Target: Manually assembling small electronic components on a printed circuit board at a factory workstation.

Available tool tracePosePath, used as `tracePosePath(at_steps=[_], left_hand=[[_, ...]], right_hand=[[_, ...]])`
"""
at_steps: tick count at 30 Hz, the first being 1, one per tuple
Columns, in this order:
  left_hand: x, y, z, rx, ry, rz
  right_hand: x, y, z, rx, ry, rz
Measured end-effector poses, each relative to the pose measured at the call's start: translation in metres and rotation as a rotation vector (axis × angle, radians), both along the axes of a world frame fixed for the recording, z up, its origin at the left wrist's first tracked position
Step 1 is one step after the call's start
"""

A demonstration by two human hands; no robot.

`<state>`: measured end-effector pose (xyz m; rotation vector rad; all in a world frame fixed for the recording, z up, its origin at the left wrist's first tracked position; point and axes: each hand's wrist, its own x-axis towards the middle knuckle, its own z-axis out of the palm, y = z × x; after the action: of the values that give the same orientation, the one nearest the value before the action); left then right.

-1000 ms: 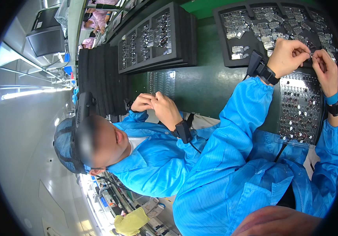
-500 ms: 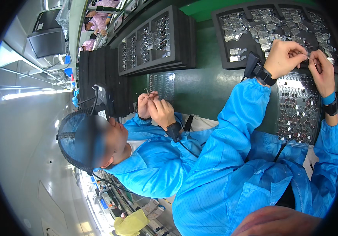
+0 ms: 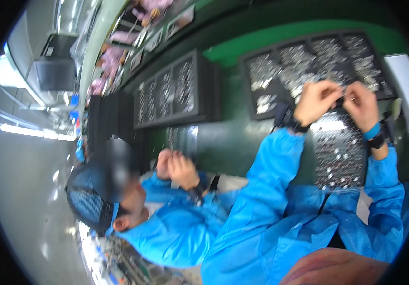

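Pinched fingertips of both hands meet over the work: the left hand [image 3: 316, 100] and the right hand [image 3: 362, 104] each close on one end of a small dark part [image 3: 341, 100], which spans the narrow gap between them. What kind of part it is cannot be told at this size. It hangs above the near edge of a black compartment tray [image 3: 271, 71] filled with small silvery pieces, and just beyond a second tray of shiny parts [image 3: 340, 156] near the person's chest. To the left, a co-worker's hands [image 3: 176, 166] are held together near another black tray [image 3: 176, 90] on the green bench [image 3: 228, 137].
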<state>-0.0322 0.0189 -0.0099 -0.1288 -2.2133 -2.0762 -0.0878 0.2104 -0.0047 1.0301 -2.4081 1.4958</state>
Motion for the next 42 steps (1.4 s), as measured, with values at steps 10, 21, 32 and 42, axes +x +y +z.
tracePosePath(at_steps=[10, 21, 32, 42], left_hand=[[0.013, -0.007, 0.007, -0.054, -0.015, 0.017], [0.005, -0.002, 0.001, -0.03, -0.004, 0.023], [-0.01, -0.003, -0.002, 0.05, 0.084, 0.222], [-0.082, -0.006, 0.039, -0.331, -0.098, 0.253]], right_hand=[[0.009, -0.005, 0.018, 0.045, 0.149, -0.057], [0.001, 0.005, 0.006, 0.036, 0.13, -0.019], [-0.01, 0.02, 0.017, -0.113, 0.091, -0.027], [-0.017, 0.017, 0.025, -0.249, 0.127, -0.074]])
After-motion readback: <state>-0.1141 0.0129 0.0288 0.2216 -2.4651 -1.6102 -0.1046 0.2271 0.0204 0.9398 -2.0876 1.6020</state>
